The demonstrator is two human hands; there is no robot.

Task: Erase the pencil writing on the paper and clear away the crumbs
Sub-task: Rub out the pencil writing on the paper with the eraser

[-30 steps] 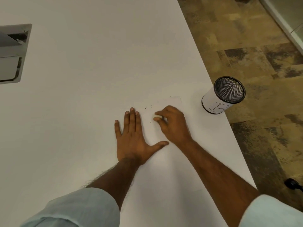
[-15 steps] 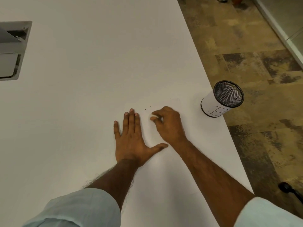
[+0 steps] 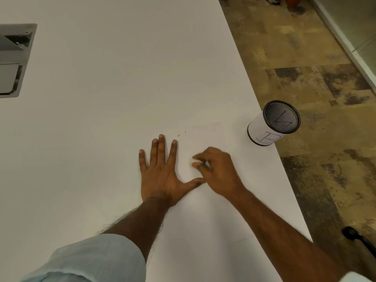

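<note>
Right grip, centre of the frame, blurred: its fingers are curled with the tips drawn together, but whether they pinch an eraser cannot be told. Compared with half a second ago it has drawn down-frame, from level with the left fingertips to just above the left thumb. This reads as a rubbing stroke in progress, so erasing is probably not yet finished. Left grip, beside it, lies flat with fingers straight and spread, pressing the paper against the bench. The paper extends up-frame and to the right of both grips; no pencil line is legible on its bare part. The crumbs, dark specks just beyond the left fingertips, are unmoved and remain to be cleared.
</note>
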